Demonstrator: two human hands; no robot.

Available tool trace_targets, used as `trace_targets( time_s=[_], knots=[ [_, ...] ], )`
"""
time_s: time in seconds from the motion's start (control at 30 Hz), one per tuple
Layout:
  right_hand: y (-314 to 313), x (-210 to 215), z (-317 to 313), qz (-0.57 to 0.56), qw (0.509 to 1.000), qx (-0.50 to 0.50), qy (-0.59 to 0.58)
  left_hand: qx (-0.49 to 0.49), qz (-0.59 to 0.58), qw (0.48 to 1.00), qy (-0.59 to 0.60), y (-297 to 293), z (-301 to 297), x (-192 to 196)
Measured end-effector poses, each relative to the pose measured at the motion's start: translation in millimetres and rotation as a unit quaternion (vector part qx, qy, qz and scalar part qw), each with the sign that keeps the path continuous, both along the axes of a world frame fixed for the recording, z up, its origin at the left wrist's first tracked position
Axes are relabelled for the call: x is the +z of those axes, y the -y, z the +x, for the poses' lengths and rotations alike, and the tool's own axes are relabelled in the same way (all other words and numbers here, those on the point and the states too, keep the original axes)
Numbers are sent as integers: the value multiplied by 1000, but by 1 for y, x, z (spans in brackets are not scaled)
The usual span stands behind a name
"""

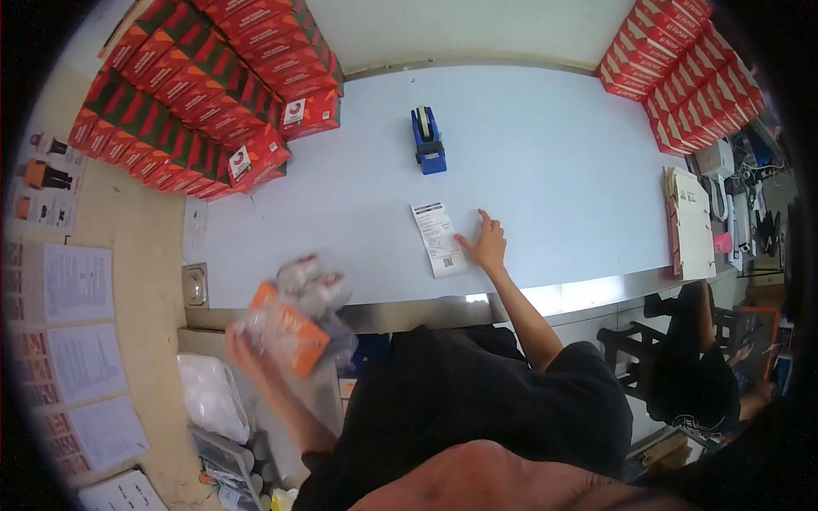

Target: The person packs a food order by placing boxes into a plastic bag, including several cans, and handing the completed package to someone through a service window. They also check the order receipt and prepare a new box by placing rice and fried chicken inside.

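At the left front edge of the table, my left hand [245, 347] is closed on an orange printed bag [300, 342], which looks like thin plastic and is smeared by motion. Touching or just behind the bag are greyish-white wrapped lumps [313, 285]; whether they hang from it or rest on the table, I cannot tell. My right hand [487, 245] is over the table with its fingers apart. Its thumb reaches the right edge of a printed paper receipt [439, 242], which lies flat on the pale table [545, 170].
Beyond the receipt stands a blue tape dispenser [429, 140]. Red boxes [183, 102] are stacked at the far left, with more red boxes [690, 72] at the far right. Flat cardboard [688, 223] lies at the right edge. Another person [694, 375] sits at the lower right.
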State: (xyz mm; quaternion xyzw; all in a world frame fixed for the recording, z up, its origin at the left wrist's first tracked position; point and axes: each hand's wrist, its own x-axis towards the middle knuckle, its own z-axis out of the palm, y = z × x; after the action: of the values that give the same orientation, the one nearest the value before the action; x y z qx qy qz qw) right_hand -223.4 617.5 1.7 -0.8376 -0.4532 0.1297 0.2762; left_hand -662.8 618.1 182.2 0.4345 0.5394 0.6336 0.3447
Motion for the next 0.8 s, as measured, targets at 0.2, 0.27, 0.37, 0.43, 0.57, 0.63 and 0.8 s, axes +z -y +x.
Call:
trace_targets(
  time_s=[0.2, 0.27, 0.37, 0.43, 0.57, 0.63, 0.8],
  knots=[
    [-70, 2, 47, 91, 964, 93, -232, -165, -69, 982, -58, -127, 90, -38],
    [-103, 11, 52, 152, 957, 131, -208, -179, -74, 976, -96, -150, 110, -41],
    [-149, 19, 49, 166, 956, 114, -214, -204, -94, 953, -202, -169, 124, -44],
    [-171, 8, 50, 165, 960, 116, -192, -217, -103, 933, -268, -178, 139, -34],
    [-185, -28, 54, 185, 962, 74, -187, 64, 74, 832, -546, -160, 218, -43],
    [-186, -14, 42, 151, 969, 26, -194, -182, 110, 899, -383, -149, 259, -74],
    [-200, 1, 29, 120, 969, -11, -215, -388, -360, 843, 88, -196, 349, -178]
  ],
)
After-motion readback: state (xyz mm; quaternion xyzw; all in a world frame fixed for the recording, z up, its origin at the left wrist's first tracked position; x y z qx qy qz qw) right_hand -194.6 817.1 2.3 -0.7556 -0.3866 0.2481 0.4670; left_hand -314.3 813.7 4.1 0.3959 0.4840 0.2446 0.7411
